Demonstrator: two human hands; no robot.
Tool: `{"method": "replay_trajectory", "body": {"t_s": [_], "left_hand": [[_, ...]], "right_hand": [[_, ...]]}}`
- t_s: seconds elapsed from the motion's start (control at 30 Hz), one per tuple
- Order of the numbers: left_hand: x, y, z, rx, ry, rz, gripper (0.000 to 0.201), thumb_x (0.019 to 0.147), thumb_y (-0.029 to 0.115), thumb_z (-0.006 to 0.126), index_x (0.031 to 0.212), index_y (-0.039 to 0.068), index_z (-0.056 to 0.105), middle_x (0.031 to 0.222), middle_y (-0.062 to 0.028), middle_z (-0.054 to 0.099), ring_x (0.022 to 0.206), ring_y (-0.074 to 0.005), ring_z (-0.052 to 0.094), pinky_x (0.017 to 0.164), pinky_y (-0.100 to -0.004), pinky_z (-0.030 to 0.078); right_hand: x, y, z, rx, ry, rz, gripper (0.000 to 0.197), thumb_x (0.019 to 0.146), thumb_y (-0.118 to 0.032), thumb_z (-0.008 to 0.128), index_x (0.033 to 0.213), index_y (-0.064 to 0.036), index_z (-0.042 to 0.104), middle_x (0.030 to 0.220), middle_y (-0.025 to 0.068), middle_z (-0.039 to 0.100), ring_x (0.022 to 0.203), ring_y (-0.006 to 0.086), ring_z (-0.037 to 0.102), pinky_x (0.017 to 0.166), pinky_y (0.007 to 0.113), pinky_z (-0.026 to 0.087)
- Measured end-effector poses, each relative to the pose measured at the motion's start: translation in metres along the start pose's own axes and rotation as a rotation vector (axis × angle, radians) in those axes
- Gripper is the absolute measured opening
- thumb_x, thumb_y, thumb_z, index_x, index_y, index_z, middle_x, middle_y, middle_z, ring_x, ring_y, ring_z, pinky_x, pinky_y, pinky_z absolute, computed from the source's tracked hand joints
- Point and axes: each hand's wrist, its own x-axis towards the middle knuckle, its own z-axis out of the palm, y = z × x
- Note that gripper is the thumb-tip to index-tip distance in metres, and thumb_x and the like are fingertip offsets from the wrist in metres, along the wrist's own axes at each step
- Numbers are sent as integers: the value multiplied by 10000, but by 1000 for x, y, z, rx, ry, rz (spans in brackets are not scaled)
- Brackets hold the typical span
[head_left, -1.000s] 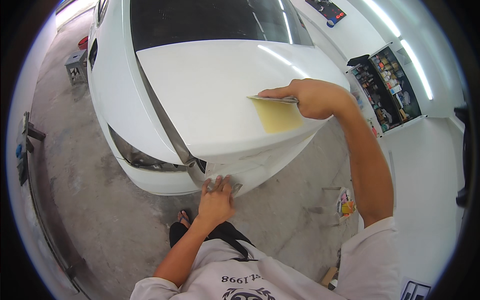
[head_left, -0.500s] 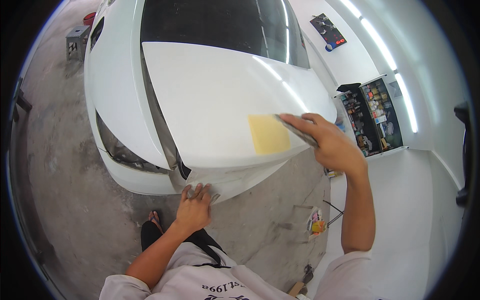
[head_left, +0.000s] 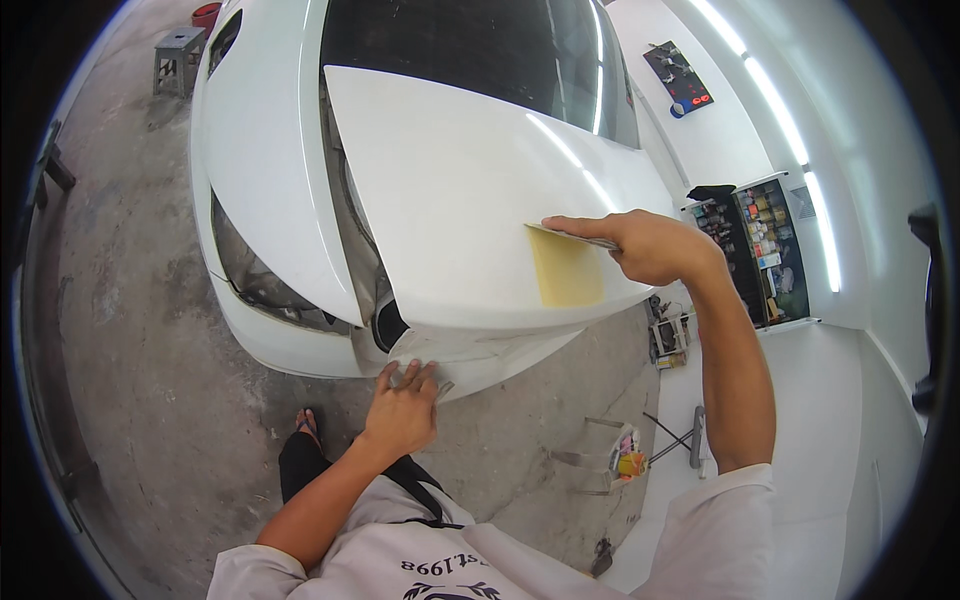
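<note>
A rectangular yellow patch (head_left: 568,272), looking like filler, lies near the lower right edge of a white car panel (head_left: 450,210). At the patch's top edge my right hand (head_left: 660,245) is closed on a thin, flat grey spreader (head_left: 585,239), its index finger stretched along the blade. Lower down, my left hand (head_left: 402,410) rests with fingers apart against the greyish lower part of the car body (head_left: 480,350). A small grey strip (head_left: 445,391) shows beside its thumb side; whether the hand touches it, I cannot tell.
Below the dark car window (head_left: 440,50) a gap runs along the panel's left side. At the right stands an opened black case (head_left: 765,250) full of small containers. A small rack (head_left: 625,460) with an orange item is on the concrete floor (head_left: 140,330). A grey stool (head_left: 178,62) stands far left.
My right hand has moved slightly up and left, bringing the spreader to the patch's top edge. The view has shifted, so the car appears farther right. The left hand stays at the lower body.
</note>
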Motion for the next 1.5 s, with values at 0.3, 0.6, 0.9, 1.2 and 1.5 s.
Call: {"method": "replay_trajectory", "body": {"t_s": [0.3, 0.6, 0.9, 1.2, 1.5], "left_hand": [[3, 3, -4, -10, -38, -14, 276, 858, 127, 616, 1088, -23, 647, 1423, -211, 621, 1359, -337, 577, 1200, -572, 264], [4, 5, -5, 7, -35, -20, 308, 876, 132, 607, 1125, -42, 651, 1404, -206, 635, 1344, -346, 587, 1198, -565, 274], [6, 3, -2, 10, -28, -32, 401, 864, 132, 622, 1216, -60, 630, 1396, -222, 633, 1334, -358, 594, 1192, -574, 286], [6, 4, -5, 26, -80, -9, 359, 893, 142, 599, 1196, -43, 648, 1415, -194, 628, 1365, -348, 567, 1195, -581, 276], [0, -5, -21, -123, -192, 4, 501, 940, 190, 589, 1381, -47, 558, 1295, -258, 656, 1389, -340, 533, 1226, -557, 232]], "right_hand": [[1, 6, 7, 14, 28, -88, 1021, 777, 117, 495, 1565, -519, 368, 1226, 173, 731, 852, 346, 701, 821, 426, 541], [-25, -5, 29, 96, 86, -92, 1010, 799, 140, 549, 1570, -493, 385, 1213, 201, 690, 1042, 349, 684, 920, 421, 530], [-112, -22, 80, 93, -557, -101, 1008, 736, 92, 508, 1530, -522, 426, 950, 188, 727, 825, 356, 697, 800, 468, 549], [-139, 59, 79, 388, -66, 93, 823, 886, -8, 605, 1544, -471, 437, 971, 218, 711, 807, 333, 677, 794, 404, 542], [-160, 37, 351, 2262, 922, -206, 585, 942, -138, 709, 1474, -42, 486, 1403, 127, 616, 1274, 323, 611, 1089, 530, 485]]}}
